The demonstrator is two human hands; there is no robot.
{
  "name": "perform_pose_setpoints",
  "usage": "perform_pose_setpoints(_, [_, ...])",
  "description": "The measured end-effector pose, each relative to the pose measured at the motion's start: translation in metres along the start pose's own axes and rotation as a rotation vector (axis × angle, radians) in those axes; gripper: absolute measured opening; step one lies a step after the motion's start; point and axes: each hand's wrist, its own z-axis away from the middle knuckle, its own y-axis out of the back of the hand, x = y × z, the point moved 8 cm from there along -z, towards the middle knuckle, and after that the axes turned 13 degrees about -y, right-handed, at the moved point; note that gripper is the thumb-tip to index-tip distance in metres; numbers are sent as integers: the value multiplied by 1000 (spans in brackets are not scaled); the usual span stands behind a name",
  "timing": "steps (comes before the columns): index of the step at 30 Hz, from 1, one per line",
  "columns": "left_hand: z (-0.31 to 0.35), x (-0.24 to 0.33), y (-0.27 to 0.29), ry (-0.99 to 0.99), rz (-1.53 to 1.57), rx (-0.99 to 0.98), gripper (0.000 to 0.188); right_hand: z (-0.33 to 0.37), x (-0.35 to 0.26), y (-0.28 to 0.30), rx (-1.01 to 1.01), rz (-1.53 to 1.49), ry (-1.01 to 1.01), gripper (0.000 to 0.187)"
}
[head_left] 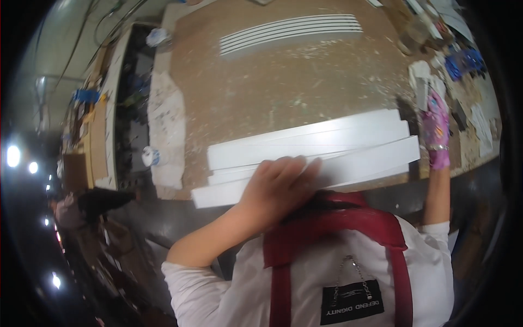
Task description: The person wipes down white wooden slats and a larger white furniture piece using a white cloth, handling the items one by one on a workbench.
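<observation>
Several long white flat strips [305,136] lie stacked and slightly fanned along the near side of the work table. My bare left hand [283,180] is laid across the nearest white strip [370,158], its fingers bent over it and the thumb hidden. That strip sits on top of the others at a slight angle. My right hand [437,122], in a pink patterned glove, is at the table's right side. Its fingers are closed around a small greyish-white piece [422,94] beside a white crumpled cloth [420,70]; I cannot make out what the piece is.
Another row of narrow white strips [291,31] lies at the far side of the brown, paint-flecked table [294,82]. At right are a blue object [464,62] and assorted scraps. White paper [166,125] and a white cup [150,156] are along the left edge.
</observation>
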Motion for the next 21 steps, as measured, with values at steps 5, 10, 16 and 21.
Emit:
perform_pose_setpoints(5, [-11, -10, -5, 91, 45, -103, 54, -10, -6, 7, 3, 300, 148, 33])
perform_pose_setpoints(10, [2, 8, -19, 3, 92, 13, 56, -8, -6, 13, -105, -26, 68, 35])
perform_pose_setpoints(16, [15, 16, -36, -20, 104, -58, 51, 17, -19, 15, -38, 575, 590, 40])
perform_pose_setpoints(21, [18, 19, -38, -38, 78, -13, 46, 18, -18, 13, -60, 569, 665, 42])
